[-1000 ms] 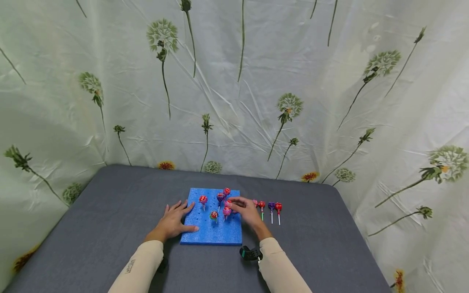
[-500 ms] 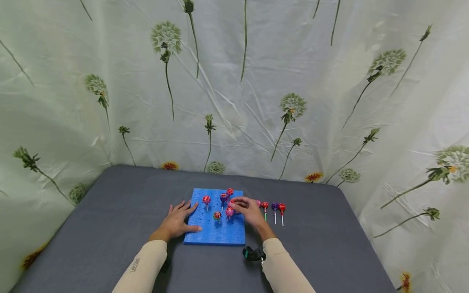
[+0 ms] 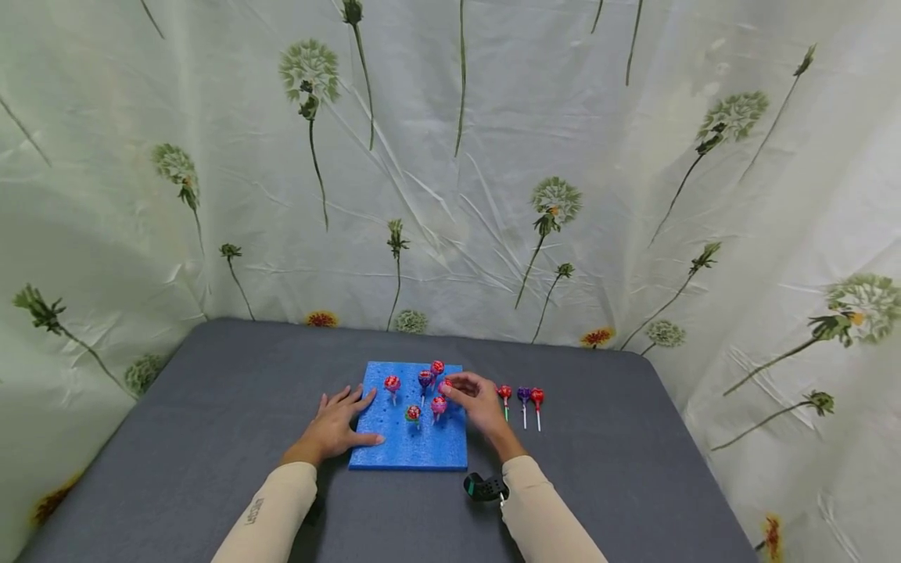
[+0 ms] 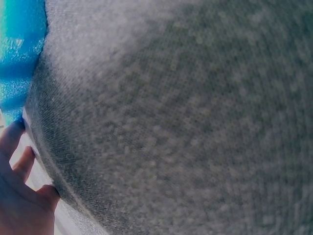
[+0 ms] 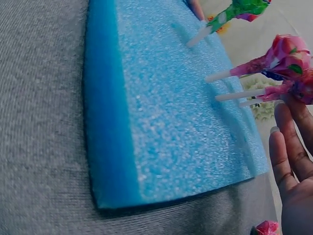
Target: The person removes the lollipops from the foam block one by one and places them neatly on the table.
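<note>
A blue foam board [image 3: 408, 453] with small holes lies on the table, and several wrapped lollipops stand in it. My left hand [image 3: 334, 426] rests with spread fingers on the board's left edge; its fingers [image 4: 12, 139] show at the blue edge in the left wrist view. My right hand [image 3: 480, 403] pinches a red-pink lollipop [image 3: 445, 387] by its wrapped head near the board's right side. In the right wrist view its white stick meets the foam. Close by stand a pink lollipop [image 3: 439, 405], a purple one [image 3: 425, 379], a green-red one [image 3: 413, 414] and red ones [image 3: 392, 384].
Right of the board, a red lollipop with a green stick [image 3: 504, 392], a purple lollipop [image 3: 524, 396] and another red lollipop [image 3: 537, 397] lie on the grey tabletop [image 3: 598, 469]. A flower-print curtain [image 3: 436, 195] hangs behind. A black strap [image 3: 482, 488] is below the right wrist.
My right hand has shifted slightly right, showing more of the pinched lollipop and covering a pink one on the table. The left hand stays on the board. The head view sways a little.
</note>
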The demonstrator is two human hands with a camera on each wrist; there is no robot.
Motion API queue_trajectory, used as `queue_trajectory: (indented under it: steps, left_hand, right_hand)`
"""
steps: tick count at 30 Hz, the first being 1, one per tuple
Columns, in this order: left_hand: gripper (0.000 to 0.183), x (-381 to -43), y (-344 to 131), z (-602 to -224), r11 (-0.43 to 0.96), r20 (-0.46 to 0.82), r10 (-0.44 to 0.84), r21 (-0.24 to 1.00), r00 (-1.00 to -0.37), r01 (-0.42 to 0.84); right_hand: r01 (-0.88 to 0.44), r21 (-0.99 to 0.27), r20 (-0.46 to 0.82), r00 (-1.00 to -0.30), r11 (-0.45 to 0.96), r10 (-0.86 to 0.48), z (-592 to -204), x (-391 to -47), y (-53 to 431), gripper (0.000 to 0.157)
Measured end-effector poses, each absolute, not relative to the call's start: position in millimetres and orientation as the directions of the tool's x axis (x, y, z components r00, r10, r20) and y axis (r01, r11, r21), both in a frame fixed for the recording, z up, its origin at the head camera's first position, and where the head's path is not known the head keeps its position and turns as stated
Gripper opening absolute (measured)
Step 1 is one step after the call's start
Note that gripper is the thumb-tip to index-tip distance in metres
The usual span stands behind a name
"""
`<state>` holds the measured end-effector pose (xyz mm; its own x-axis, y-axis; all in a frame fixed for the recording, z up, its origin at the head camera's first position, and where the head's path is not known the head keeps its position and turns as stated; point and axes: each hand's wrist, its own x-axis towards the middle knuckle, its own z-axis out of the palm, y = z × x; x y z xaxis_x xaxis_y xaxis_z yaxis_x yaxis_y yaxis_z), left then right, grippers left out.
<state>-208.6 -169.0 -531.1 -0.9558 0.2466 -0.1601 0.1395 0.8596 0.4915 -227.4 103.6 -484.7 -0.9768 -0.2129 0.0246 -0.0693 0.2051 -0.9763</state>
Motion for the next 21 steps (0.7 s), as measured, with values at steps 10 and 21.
queue_trajectory:
  steps: [10,21]
  left_hand:
    - [0.098,-210,-170,-532,0.859,-0.163,0.244,0.495,-0.956,0.135]
    - [0.099,-212,-170,-535,0.859,-0.169,0.239,0.495,-0.956,0.127]
  right_hand:
    - [-0.101,-0.976,0.072,-0.986,0.195,-0.151,-475,-229,111,0.026]
    - [-0.085,-0.982,0.069,-0.993,0.171,-0.095,-500,-249,138,0.030]
